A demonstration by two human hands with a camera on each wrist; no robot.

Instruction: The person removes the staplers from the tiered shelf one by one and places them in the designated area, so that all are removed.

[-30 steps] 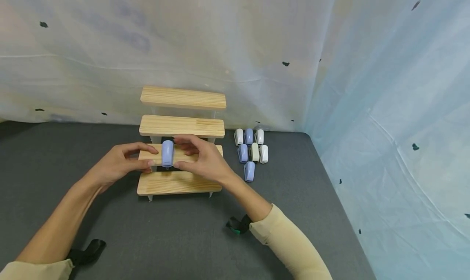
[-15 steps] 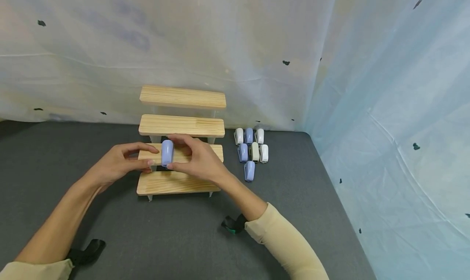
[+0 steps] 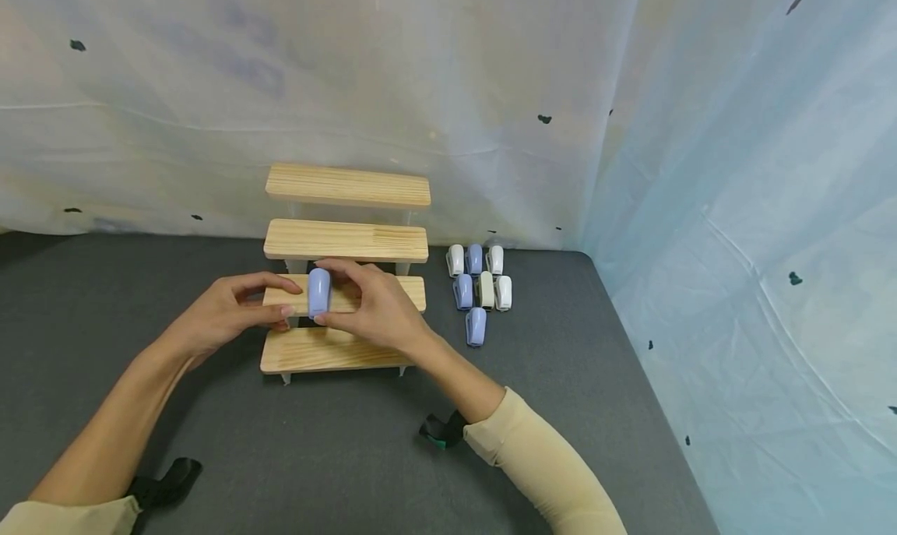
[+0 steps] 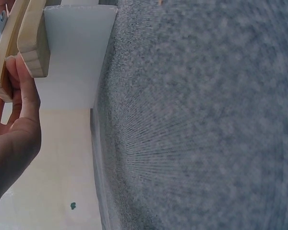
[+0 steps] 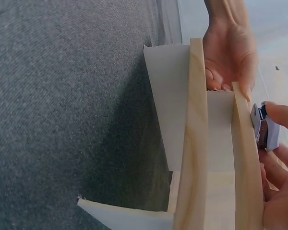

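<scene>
A lavender mini stapler [image 3: 318,292] stands on the second-lowest board [image 3: 413,292] of a wooden step shelf, left of its middle. My right hand [image 3: 374,305] pinches it, thumb at the near end and a finger at the far end. The right wrist view shows the stapler [image 5: 266,128] side-on against the board, with the right hand's thumb [image 5: 283,117] on it. My left hand [image 3: 234,309] grips the left end of the same board. In the left wrist view, the left hand [image 4: 19,124] holds the board's end [image 4: 4,81] between thumb and fingers.
Right of the shelf, several mini staplers [image 3: 485,291] in white, lavender and cream stand in rows on the dark grey table [image 3: 336,457]. Three more boards belong to the shelf: top [image 3: 348,186], upper middle [image 3: 345,240] and lowest [image 3: 339,350]. A pale curtain [image 3: 448,91] hangs behind.
My right hand has moved slightly left and closed its thumb and finger onto the lavender stapler's ends. The left hand and the stapler have stayed in place.
</scene>
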